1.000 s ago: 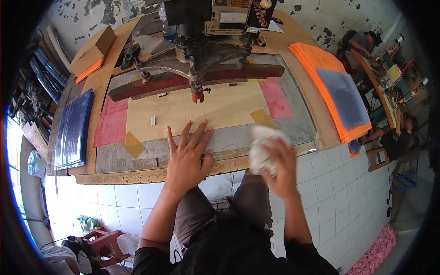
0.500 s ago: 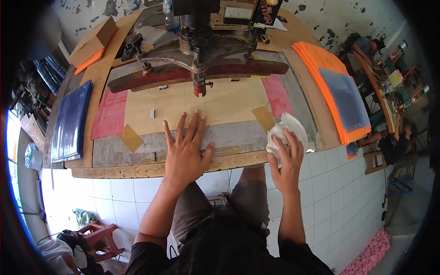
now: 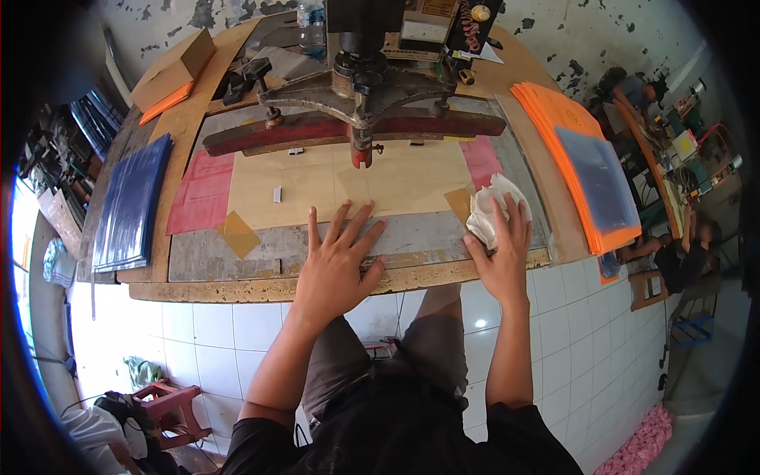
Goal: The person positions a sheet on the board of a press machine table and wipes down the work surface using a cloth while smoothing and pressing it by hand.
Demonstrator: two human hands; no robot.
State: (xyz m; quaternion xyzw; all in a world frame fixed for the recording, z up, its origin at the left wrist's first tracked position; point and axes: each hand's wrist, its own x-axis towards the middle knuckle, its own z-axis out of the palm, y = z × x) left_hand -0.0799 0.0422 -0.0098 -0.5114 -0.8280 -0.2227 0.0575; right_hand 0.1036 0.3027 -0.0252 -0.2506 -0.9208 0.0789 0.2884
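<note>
My left hand [image 3: 339, 265] lies flat with fingers spread on the grey metal bed [image 3: 198, 260], its fingertips at the near edge of a tan sheet [image 3: 293, 186]. My right hand [image 3: 507, 249] grips a crumpled white cloth [image 3: 492, 207] against the right part of the bed. Pink strips [image 3: 199, 194] show at both ends of the tan sheet. A tan tape piece [image 3: 237, 235] sticks at the sheet's left corner, and another is partly behind the cloth. Above the sheet hangs the press frame [image 3: 360, 99] with a red bar [image 3: 277, 133].
Orange folders [image 3: 546, 119] with a clear plastic sleeve [image 3: 598, 178] are stacked on the right. Dark blue plastic sleeves [image 3: 134, 206] lie on the left, a cardboard box [image 3: 174, 71] behind them. A water bottle [image 3: 311, 30] stands at the back. Other people sit at the far right.
My left hand has drawn back toward the front edge, off most of the tan sheet. My right hand and the cloth have moved farther from the front edge. The camera view has shifted slightly.
</note>
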